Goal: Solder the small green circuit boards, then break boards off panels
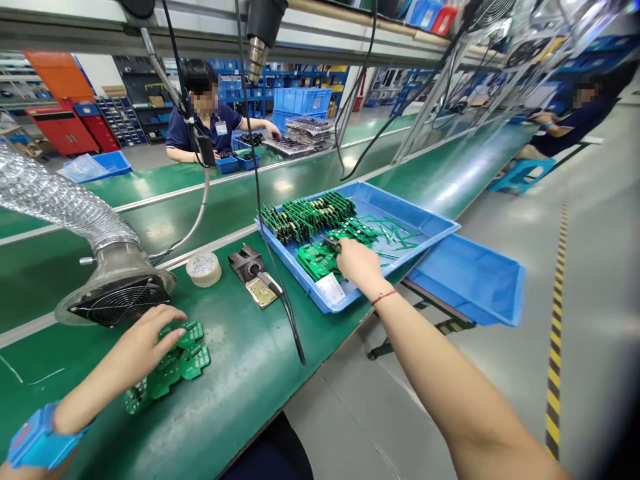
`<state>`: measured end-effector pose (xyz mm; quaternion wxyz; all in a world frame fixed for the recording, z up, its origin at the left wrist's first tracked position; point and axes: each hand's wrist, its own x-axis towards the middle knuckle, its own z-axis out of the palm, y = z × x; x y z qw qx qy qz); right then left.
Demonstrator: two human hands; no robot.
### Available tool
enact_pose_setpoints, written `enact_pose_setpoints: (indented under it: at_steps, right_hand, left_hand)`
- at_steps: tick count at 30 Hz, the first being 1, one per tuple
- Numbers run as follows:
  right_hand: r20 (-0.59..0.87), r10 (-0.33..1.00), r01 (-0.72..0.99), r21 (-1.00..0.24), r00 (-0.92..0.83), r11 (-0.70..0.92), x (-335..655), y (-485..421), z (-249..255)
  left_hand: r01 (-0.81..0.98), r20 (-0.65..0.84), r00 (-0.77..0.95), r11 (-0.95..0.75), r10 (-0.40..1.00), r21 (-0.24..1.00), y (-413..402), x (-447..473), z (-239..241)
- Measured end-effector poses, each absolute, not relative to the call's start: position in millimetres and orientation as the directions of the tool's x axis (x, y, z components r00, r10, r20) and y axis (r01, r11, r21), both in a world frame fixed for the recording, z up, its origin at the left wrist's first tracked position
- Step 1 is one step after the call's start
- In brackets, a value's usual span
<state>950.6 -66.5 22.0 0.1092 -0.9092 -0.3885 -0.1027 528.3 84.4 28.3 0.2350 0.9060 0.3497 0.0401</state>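
My left hand (150, 337) is over several green circuit boards (167, 377) lying on the bench. Its thumb stands apart from the curved fingers, and whether it touches the boards is unclear. My right hand (359, 265) reaches into a blue tray (425, 217) with its fingers closed. A small dark thing (331, 241) shows at its fingertips, too little visible to name. Below that hand lie flat green boards (316, 260). Along the tray's far left side, a row of upright green boards (310, 217) is packed close together. A white paper label (330, 287) lies at the near corner.
Between my hands are a soldering iron stand (247, 263) and a tape roll (203, 269). A fume duct with a fan (120, 300) stands at left. A black cable (257, 167) hangs down in front. Another blue tray (470, 277) sits lower right. A co-worker (205, 127) sits opposite.
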Motion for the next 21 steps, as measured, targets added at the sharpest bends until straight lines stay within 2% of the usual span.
enact_pose_setpoints:
  at_steps: [4,6,8,9,11,12,13,15,16,18,20,21]
  right_hand:
    - [0.422,0.578,0.689,-0.18,0.698,-0.702,952,-84,49]
    - [0.548,0.554,0.751,-0.236,0.627,-0.616,940,-97,62]
    - [0.785,0.465,0.908,-0.303,0.409,-0.288,917,-108,72]
    - [0.855,0.437,0.96,-0.261,0.28,-0.103,902,-113,75]
    - [0.887,0.462,0.967,-0.114,-0.004,0.226,869,-119,80]
    - [0.851,0.505,0.942,-0.037,-0.146,0.335,852,-121,81]
    - [0.818,0.525,0.917,0.01,-0.236,0.398,838,-122,80]
    - [0.823,0.514,0.904,-0.001,-0.243,0.428,816,-124,75]
    - [0.849,0.502,0.912,-0.063,-0.165,0.406,809,-125,70]
    - [0.851,0.517,0.913,-0.278,0.089,0.299,800,-127,59]
    - [0.73,0.607,0.858,-0.492,0.314,0.147,795,-128,49]
    - [0.647,0.666,0.83,-0.553,0.37,0.077,793,-128,45]
  left_hand:
    - [0.518,-0.168,0.804,-0.533,0.57,0.669,61,552,55]
    - [0.43,-0.2,0.837,-0.388,0.509,0.815,49,571,66]
    - [0.278,-0.228,0.881,-0.063,0.415,0.959,38,595,75]
    - [0.175,-0.228,0.903,0.171,0.365,0.97,32,608,79]
    - [0.093,-0.246,0.949,0.572,0.196,0.815,21,632,85]
    - [0.071,-0.237,0.958,0.67,0.16,0.739,17,642,87]
    - [0.025,-0.229,0.955,0.718,0.189,0.695,14,651,89]
    - [-0.13,-0.205,0.903,0.695,0.378,0.707,10,663,91]
    - [-0.215,-0.181,0.852,0.644,0.491,0.734,9,667,92]
    - [-0.361,-0.12,0.725,0.523,0.678,0.772,9,670,94]
    - [-0.451,-0.078,0.607,0.423,0.791,0.786,10,671,96]
    - [-0.475,-0.064,0.561,0.384,0.825,0.792,9,672,97]
